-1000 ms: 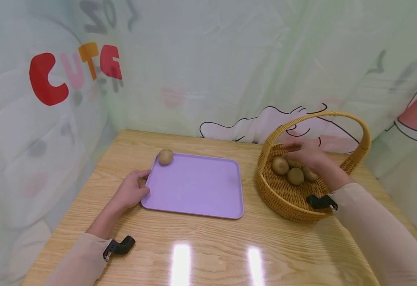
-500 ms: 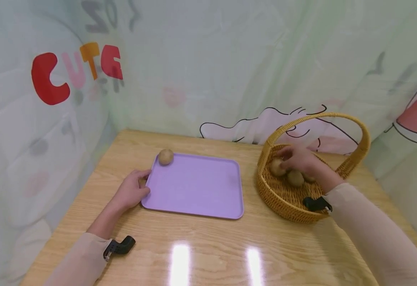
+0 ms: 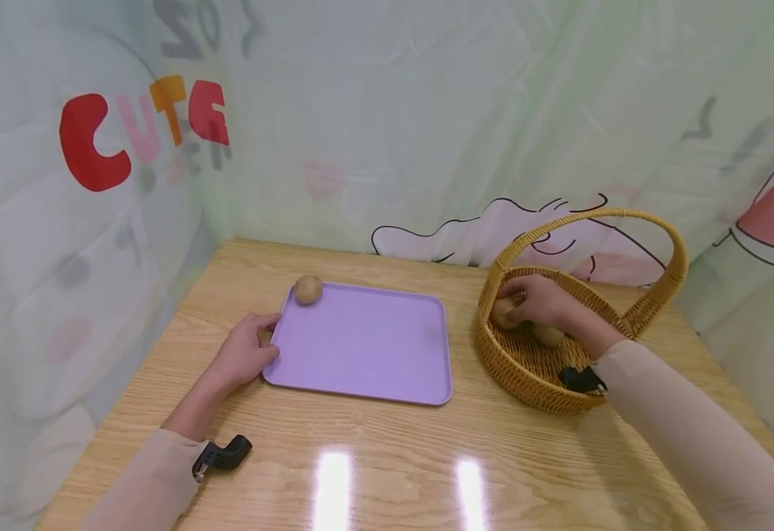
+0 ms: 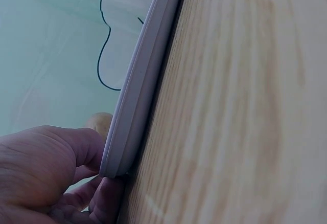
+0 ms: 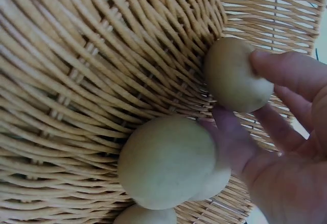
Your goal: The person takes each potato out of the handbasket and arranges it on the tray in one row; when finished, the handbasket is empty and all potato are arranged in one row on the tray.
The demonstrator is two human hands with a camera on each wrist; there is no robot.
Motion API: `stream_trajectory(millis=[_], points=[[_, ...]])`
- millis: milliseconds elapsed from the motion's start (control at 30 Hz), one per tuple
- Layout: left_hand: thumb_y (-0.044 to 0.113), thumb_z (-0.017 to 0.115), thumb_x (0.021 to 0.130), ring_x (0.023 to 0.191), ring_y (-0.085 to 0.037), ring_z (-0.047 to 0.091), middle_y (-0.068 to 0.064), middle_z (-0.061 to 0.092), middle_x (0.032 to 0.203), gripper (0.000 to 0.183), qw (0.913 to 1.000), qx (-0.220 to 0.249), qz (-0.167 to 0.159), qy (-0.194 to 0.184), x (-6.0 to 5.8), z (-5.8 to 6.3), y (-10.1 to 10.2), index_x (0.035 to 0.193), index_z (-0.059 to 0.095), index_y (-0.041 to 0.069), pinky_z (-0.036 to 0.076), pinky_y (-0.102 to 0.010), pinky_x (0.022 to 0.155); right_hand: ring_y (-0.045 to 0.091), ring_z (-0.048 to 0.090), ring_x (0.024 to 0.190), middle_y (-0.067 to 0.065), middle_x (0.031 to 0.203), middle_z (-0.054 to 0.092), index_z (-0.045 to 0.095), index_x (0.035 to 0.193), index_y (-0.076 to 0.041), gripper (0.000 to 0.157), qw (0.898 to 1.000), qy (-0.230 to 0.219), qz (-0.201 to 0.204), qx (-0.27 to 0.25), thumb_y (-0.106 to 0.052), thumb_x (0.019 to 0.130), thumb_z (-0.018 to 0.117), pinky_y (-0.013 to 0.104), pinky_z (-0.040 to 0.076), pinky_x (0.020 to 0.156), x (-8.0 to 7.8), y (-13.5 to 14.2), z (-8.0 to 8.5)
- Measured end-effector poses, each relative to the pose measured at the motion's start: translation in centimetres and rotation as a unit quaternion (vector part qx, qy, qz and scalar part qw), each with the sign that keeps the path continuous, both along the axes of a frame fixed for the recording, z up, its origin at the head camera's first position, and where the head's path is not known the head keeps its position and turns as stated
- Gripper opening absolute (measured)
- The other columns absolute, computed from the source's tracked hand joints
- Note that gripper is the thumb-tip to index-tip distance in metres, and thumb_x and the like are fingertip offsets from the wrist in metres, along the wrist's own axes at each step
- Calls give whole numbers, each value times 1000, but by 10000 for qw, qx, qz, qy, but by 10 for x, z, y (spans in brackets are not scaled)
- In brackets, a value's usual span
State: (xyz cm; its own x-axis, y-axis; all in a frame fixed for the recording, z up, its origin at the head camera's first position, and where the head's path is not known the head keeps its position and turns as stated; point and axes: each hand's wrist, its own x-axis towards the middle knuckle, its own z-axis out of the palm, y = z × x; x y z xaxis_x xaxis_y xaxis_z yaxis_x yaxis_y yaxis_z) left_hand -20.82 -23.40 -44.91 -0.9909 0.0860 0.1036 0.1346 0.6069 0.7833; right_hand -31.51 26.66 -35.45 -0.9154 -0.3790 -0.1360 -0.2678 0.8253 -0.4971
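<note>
A purple tray [image 3: 360,343] lies on the table, and my left hand [image 3: 243,350] pinches its left edge. In the left wrist view the thumb is at the tray's [image 4: 135,91] rim and the fingers lie partly beneath it. One brown round potato [image 3: 308,290] sits at the tray's far left corner. My right hand [image 3: 546,302] is inside the wicker basket [image 3: 533,391], its fingers around a potato [image 5: 232,73] by the basket wall. Beside that hand is a larger-looking potato [image 5: 166,162], with others partly hidden behind and below it.
The basket's tall handle [image 3: 615,212] arches over the right forearm. A wooden table [image 3: 387,442] spreads in front of the tray. A printed cloth [image 3: 387,133] hangs behind and at the sides.
My right hand has moved left and lower in the basket and now grips the leftmost potato, which has shifted slightly left. The left hand and tray have stayed put.
</note>
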Motion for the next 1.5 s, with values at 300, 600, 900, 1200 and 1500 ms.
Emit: stream_trajectory(millis=[300, 600, 900, 1200, 1500], points=[[-5, 59, 80, 68, -21, 43, -23, 52, 123, 59, 10000, 9, -9, 42, 0, 1, 4, 137, 48, -10, 38, -28, 54, 30, 52, 105, 15, 124, 60, 67, 120, -10, 41, 9999, 36, -99, -113, -16, 80, 77, 43, 44, 86, 2, 9, -1], [-5, 59, 79, 66, -20, 42, -23, 52, 122, 60, 10000, -33, -17, 72, -2, 6, 6, 138, 47, -10, 38, -28, 54, 33, 51, 110, 22, 134, 46, 59, 130, -3, 50, 9915, -497, -420, -1130, -13, 83, 75, 36, 49, 82, 11, 21, 17], [-7, 59, 77, 81, -25, 47, -22, 52, 118, 60, 9998, -52, -75, 177, 2, 6, 1, 136, 48, -12, 40, -31, 61, 33, 53, 108, 20, 131, 50, 58, 131, -8, 53, 9958, -221, -409, -788, -27, 85, 75, 36, 48, 80, 27, 27, 32], [-5, 59, 78, 74, -23, 45, -22, 51, 118, 60, 9999, 21, -48, 131, -1, 4, 3, 137, 48, -11, 40, -30, 59, 35, 38, 124, 21, 143, 39, 55, 135, -11, 61, 9924, -118, -727, -983, -38, 84, 75, 49, 36, 94, 54, 32, 50], [-4, 60, 79, 72, -22, 43, -22, 52, 118, 59, 9999, 13, 47, 116, 8, 3, 4, 137, 48, -11, 39, -29, 57, 27, 52, 114, 18, 142, 39, 56, 134, -10, 57, 9847, -103, -685, -1598, -33, 86, 74, 34, 51, 80, 93, 31, 63]])
